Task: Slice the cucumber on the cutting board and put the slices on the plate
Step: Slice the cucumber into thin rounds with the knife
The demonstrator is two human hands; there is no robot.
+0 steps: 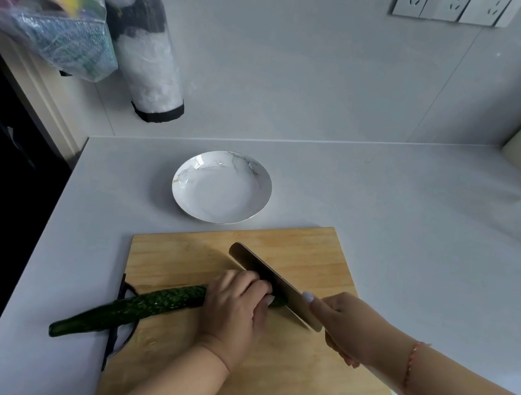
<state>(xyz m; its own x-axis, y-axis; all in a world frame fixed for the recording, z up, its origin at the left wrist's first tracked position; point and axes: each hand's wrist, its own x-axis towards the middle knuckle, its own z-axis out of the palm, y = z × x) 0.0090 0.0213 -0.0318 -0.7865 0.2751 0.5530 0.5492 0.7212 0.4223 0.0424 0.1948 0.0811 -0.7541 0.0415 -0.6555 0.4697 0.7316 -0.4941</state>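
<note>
Left hand [234, 307] curled over the cucumber [142, 307], fingers bent down and gripping it close to its right end, fingertips tucked just beside the blade. Right hand [346, 327] wrapped around the handle of a broad kitchen knife [272, 283], forefinger laid along the top of the blade, edge resting on the short stub of cucumber showing to the right of the left hand. Lying crosswise on the wooden cutting board [311, 255], that cucumber, with its long tapered tail running out to the left of the left hand, past the board's edge and over the dark cord loop [120, 322] onto the grey countertop [421, 225]. No slices visible yet; first cut apparently just starting. Beyond both hands, past the far edge of the board, a white marbled plate [256, 175], nothing on it. Likely firm and crisp rather than soft, bumpy-skinned so reasonably grippy when dry, but round and apt to roll, and slick on the cut faces once opened. Best held as now: clawed from above, near the cut, knuckles forward, pressing down to stop any rolling, shifting leftward slice by slice. Overhanging tail probably light enough not to tip. Slices probably thin, wet and clingy, better scooped on the blade or gathered several at once than pinched singly.
</note>
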